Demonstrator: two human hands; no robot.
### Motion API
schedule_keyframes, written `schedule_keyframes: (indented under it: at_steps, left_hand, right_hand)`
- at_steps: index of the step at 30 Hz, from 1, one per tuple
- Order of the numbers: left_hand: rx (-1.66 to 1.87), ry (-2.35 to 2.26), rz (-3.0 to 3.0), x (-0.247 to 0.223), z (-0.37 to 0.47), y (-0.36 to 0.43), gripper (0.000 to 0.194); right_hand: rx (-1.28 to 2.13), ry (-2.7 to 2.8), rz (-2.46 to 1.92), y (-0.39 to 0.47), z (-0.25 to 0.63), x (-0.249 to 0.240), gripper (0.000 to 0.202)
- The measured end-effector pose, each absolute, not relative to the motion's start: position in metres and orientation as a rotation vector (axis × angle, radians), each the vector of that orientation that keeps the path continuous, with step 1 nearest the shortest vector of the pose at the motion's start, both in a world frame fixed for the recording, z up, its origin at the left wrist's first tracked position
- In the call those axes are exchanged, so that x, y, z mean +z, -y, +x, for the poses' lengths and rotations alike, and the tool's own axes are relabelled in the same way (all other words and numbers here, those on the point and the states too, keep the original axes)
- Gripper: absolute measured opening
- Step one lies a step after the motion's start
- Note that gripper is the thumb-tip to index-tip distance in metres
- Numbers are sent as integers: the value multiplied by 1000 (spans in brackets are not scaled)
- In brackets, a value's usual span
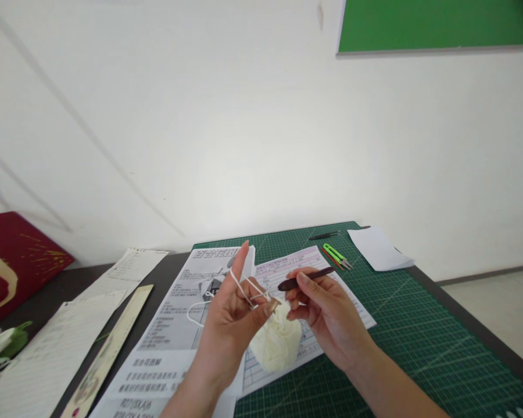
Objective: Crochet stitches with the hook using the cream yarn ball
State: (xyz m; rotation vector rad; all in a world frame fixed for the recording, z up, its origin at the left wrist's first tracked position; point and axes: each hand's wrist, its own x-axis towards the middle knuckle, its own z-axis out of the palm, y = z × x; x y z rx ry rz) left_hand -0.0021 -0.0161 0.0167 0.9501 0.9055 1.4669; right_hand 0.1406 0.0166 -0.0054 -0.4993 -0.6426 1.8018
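Left hand (235,316): index finger raised, white yarn (244,290) looped over it, thumb and bent fingers pinching the strand. Right hand (326,307): fingers closed around a dark tool (305,280), thumb on top. Whether the tool touches the yarn cannot be told.

Directly below, between the wrists, the cream ball (276,342) sits on the lined sheet (287,261), which lies on the green mat (422,331). The printed sheet (169,337) runs from the mat's far left corner toward the near edge, a loose loop of yarn above it.

Toward the mat's far right corner: green snips (336,255), an orange stick (330,255) just beside them, and black tweezers (325,235) near the far edge. White paper (380,249) overlaps the mat's right edge.

On the dark worktop (159,294), left of the printed sheet: a ruler (108,354), then handwritten sheets (61,342). Near the worktop's left edge, a green and white bundle (15,341); behind it, a red panel (21,255) with gold marks.
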Motion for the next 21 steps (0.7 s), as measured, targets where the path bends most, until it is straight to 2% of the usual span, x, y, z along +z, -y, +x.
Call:
schedule_keyframes:
  at_steps: [10, 21]
  left_hand:
    - [1521, -993, 1005, 13, 5, 19, 67]
    - [1548, -1010, 1078, 14, 6, 22, 64]
  right_hand:
    - [1910, 503, -523, -19, 139, -12, 15]
    - [2032, 358, -450, -24, 141, -15, 12]
